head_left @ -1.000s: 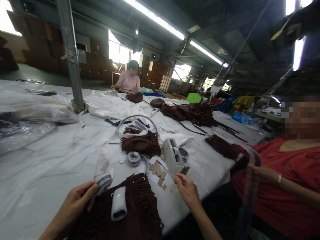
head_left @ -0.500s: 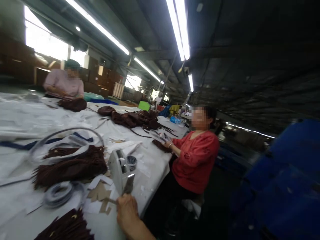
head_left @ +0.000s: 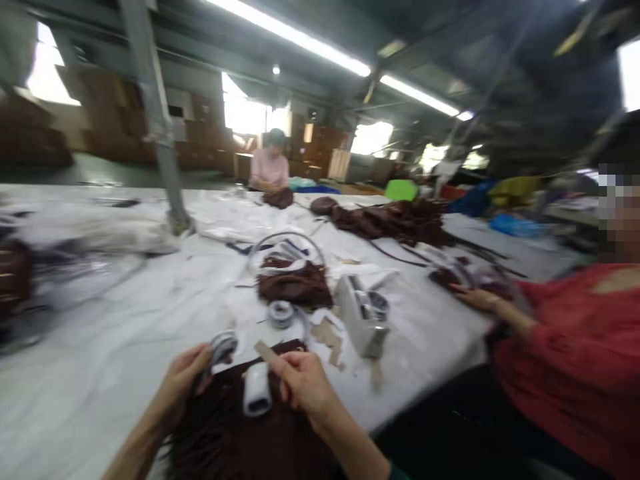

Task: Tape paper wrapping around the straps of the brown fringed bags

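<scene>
My left hand is closed on a grey coiled strap at the lower left of the view. To its right, my right hand pinches a short tan strip between thumb and fingers. Beneath both hands lies a dark brown fringed piece. A white roll rests on it between the hands. Beyond my right hand stands a grey tape dispenser, with torn tan and white paper pieces beside it. Motion blurs the fine detail.
A grey coil and a brown fringed bundle lie ahead on the white-covered table. A metal post rises at the left. A person in red sits at the right, another person at the far side.
The view has swung left. My left hand has come into view with the grey coil. My right hand has moved from the dispenser to above the brown piece, holding the tan strip.
</scene>
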Motion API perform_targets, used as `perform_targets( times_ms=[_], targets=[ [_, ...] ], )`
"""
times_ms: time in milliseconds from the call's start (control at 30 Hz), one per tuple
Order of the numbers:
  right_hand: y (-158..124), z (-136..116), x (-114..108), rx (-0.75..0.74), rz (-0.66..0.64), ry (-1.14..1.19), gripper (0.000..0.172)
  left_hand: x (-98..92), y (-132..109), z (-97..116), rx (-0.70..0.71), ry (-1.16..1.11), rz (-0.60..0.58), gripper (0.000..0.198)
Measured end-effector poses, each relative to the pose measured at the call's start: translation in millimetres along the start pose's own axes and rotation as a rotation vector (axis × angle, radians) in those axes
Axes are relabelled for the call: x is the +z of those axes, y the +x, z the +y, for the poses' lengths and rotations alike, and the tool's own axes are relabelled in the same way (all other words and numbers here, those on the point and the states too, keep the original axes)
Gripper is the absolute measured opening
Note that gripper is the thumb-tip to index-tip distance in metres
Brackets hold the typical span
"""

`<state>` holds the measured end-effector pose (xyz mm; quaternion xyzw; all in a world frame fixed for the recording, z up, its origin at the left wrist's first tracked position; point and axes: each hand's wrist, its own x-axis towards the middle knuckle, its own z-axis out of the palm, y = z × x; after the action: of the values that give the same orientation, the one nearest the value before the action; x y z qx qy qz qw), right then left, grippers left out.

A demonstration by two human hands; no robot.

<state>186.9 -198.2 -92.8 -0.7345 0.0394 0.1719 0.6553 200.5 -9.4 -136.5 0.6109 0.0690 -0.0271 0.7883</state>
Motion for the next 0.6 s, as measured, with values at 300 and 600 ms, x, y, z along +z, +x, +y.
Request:
perform_targets(
  times_ms=[300,600],
  targets=[
    [25,-8,41,-0.023,-0.054,-0.096,0.030,-33.5,8,0,0.079,-0.080,-0.082,0.041],
    [24,-15,51,-0.193,-0.071,-0.115,0.031,-32.8,4,-2,0.129,-0.105,-0.054,0.035]
  ],
)
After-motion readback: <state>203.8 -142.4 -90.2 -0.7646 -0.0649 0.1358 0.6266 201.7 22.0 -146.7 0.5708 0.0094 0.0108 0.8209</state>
